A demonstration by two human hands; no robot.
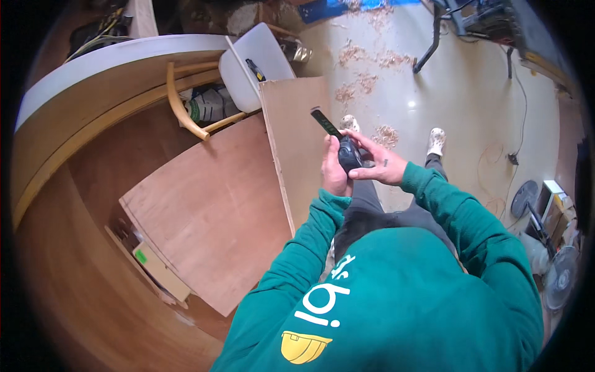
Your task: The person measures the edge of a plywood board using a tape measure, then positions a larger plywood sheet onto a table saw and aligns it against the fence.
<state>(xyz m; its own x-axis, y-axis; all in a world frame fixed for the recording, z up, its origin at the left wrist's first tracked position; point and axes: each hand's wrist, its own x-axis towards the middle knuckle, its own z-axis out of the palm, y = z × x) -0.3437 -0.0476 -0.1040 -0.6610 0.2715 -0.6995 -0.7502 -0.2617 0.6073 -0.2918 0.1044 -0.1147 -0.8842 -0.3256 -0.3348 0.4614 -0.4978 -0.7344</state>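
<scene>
A black tape measure (349, 155) is held between my two hands in front of my body. A short length of its dark blade (325, 123) with greenish markings sticks out toward the upper left, a small hook at its tip. My left hand (335, 170) is closed against the left side of the case. From the right, my right hand (381, 162) grips the case, its thumb near the bottom and its fingers partly hidden behind it. Just left of my hands stands a tan board (296, 133), apart from them.
A reddish plywood sheet (217, 211) leans at left beside a wooden chair (180, 105) and a white plastic bin (257, 59). Wood shavings (356, 87) litter the shiny floor. At right lie a cable (524, 105) and a fan (561, 278). A metal-legged stand (434, 40) is at top right.
</scene>
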